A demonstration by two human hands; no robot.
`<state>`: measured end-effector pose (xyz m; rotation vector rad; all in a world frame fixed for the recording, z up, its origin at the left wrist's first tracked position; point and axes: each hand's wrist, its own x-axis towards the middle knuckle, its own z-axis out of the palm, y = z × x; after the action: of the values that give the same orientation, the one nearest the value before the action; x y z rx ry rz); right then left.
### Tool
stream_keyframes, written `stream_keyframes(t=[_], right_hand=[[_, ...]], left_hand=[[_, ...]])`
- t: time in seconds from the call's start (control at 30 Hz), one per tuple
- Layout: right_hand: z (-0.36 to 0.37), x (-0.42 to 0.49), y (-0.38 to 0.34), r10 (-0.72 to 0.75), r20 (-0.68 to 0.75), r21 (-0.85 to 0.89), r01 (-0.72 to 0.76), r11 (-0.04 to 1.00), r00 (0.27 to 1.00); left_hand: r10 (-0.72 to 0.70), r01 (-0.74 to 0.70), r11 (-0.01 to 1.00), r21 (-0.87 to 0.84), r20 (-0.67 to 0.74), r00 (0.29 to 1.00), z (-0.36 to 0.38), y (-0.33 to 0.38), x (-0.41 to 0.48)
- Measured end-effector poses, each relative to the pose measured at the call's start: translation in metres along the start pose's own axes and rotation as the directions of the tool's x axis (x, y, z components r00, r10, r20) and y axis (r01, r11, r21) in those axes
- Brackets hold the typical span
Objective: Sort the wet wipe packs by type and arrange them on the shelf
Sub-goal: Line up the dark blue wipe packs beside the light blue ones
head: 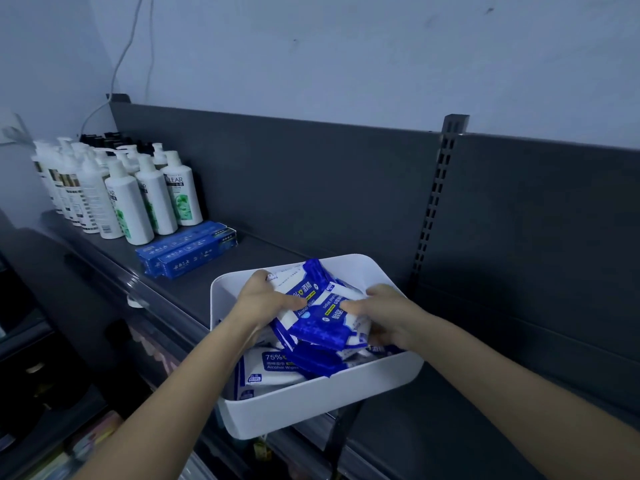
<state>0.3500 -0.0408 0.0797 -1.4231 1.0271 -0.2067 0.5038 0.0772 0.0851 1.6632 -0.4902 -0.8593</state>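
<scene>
The left hand [265,299] and right hand [389,315] clutch a bundle of blue-and-white plastic wet wipe packs [313,322] between them, over a white rectangular plastic bin [304,410] on the dark grey metal shelf [194,289]. Beneath the hands, more packs lie half hidden.

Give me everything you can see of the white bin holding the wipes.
The white bin is a smooth, plastic-looking rectangular tub with rounded corners and an open top. It sits upright on the dark shelf, its near corner seemingly overhanging the front edge. Blue-and-white wet wipe packs lie jumbled inside. The left hand and right hand reach in, gripping packs.
</scene>
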Motion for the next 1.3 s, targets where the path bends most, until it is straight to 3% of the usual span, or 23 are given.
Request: stream_keyframes(t=[0.1,0.17,0.43,0.67,0.83,0.97,1.17,1.3], right_hand=[[0.008,-0.003,-0.003,-0.049,-0.016,0.316,0.052,0.947,0.999],[0.011,-0.005,-0.004,-0.064,-0.031,0.408,0.071,0.910,0.997],[0.003,-0.017,-0.009,-0.188,-0.173,0.535,0.253,0.806,0.967],[-0.044,-0.048,0.001,-0.288,-0.287,0.558,0.404,0.725,0.913],[-0.095,-0.080,0.021,-0.304,-0.401,0.548,0.492,0.677,0.865],[-0.139,-0.099,0.052,-0.228,-0.483,0.550,0.496,0.672,0.845],[-0.191,-0.121,0.118,-0.124,-0.559,0.484,0.444,0.754,0.820],[-0.217,-0.125,0.167,-0.006,-0.561,0.457,0.316,0.831,0.828]], left_hand=[[0.020,-0.025,0.995,-0.101,-0.043,0.999,0.003,-0.002,-0.002],[0.032,-0.042,0.987,-0.152,-0.063,0.997,0.004,-0.001,-0.003],[0.254,-0.284,0.940,-0.189,-0.169,0.952,0.024,0.018,-0.023],[0.428,-0.448,0.884,-0.137,-0.150,0.891,0.077,0.032,-0.050],[0.475,-0.474,0.866,-0.161,-0.035,0.879,0.133,0.033,-0.067],[0.477,-0.466,0.871,-0.153,0.037,0.878,0.187,0.019,-0.081],[0.374,-0.356,0.925,-0.132,0.150,0.915,0.251,-0.030,-0.089],[0.246,-0.243,0.969,-0.044,0.263,0.933,0.282,-0.067,-0.090]])
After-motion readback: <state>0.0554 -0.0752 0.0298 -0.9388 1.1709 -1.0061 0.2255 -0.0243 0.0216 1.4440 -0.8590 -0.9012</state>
